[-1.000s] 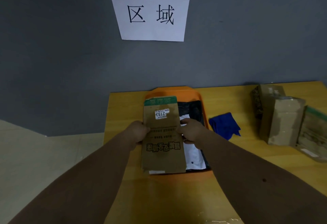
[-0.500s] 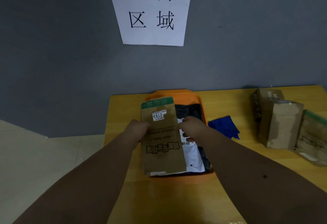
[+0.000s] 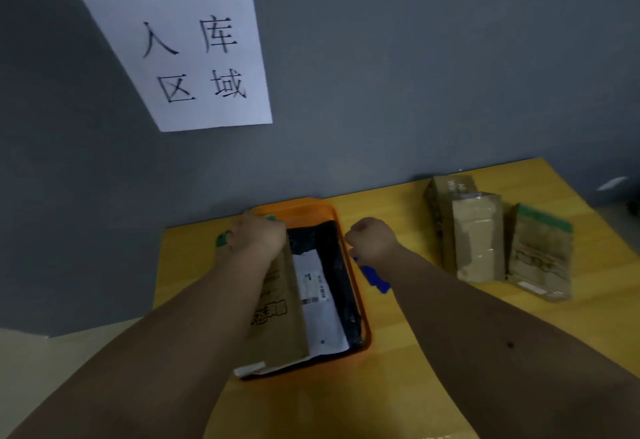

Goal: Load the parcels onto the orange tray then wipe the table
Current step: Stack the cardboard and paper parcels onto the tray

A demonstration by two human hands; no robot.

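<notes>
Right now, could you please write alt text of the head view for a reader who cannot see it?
The left hand presses a brown envelope into an orange tray on a yellow table. The right hand, closed, hovers over a blue cloth. Three brown parcels wait at right.

My head camera gives a dim, soft picture. The forearms near the bottom edge fall into deep shadow. The yellow table (image 3: 433,300) takes the most light, with a faint sheen at its near edge. Wide-angle distortion slants the wall sign (image 3: 194,40). Motion blur smears its characters.
</notes>
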